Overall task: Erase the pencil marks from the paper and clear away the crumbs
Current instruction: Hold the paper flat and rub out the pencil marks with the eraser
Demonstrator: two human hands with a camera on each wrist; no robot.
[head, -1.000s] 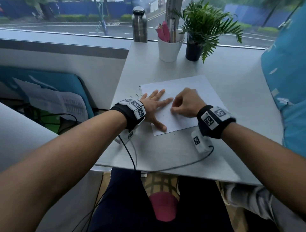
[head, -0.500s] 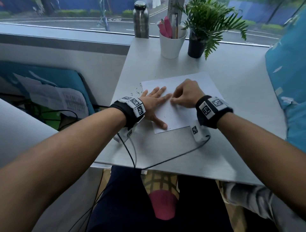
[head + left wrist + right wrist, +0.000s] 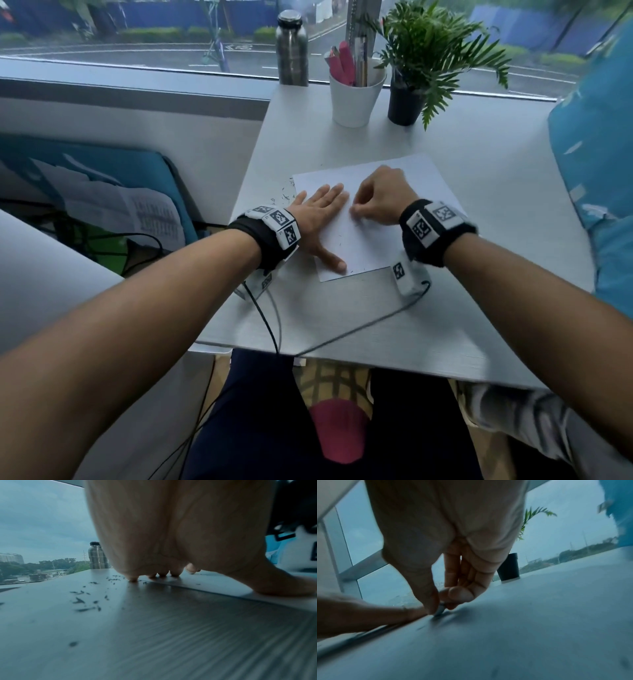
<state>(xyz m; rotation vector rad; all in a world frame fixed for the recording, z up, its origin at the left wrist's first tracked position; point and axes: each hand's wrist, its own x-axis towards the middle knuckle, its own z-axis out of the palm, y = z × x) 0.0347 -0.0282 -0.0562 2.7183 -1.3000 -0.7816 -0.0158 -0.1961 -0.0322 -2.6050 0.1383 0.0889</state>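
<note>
A white sheet of paper [image 3: 404,192] lies on the grey table [image 3: 479,274]. My left hand [image 3: 322,219] rests flat on the sheet's left part, fingers straight and thumb spread toward me [image 3: 283,586]. My right hand [image 3: 380,198] is curled just right of it and pinches a small grey eraser [image 3: 440,609] between thumb and fingers, its tip on the paper. Dark eraser crumbs [image 3: 284,195] are strewn on the table left of the sheet [image 3: 82,599], and a few specks lie on the paper [image 3: 346,240].
At the table's far edge stand a steel bottle [image 3: 292,48], a white cup of pens [image 3: 356,96] and a potted plant [image 3: 411,85]. A blue cushion [image 3: 596,164] borders the right side. Cables [image 3: 342,332] run off the near edge.
My right hand with the eraser has shifted slightly across the paper, rubbing. The left hand stays flat on the sheet. More specks show on the paper near my thumb.
</note>
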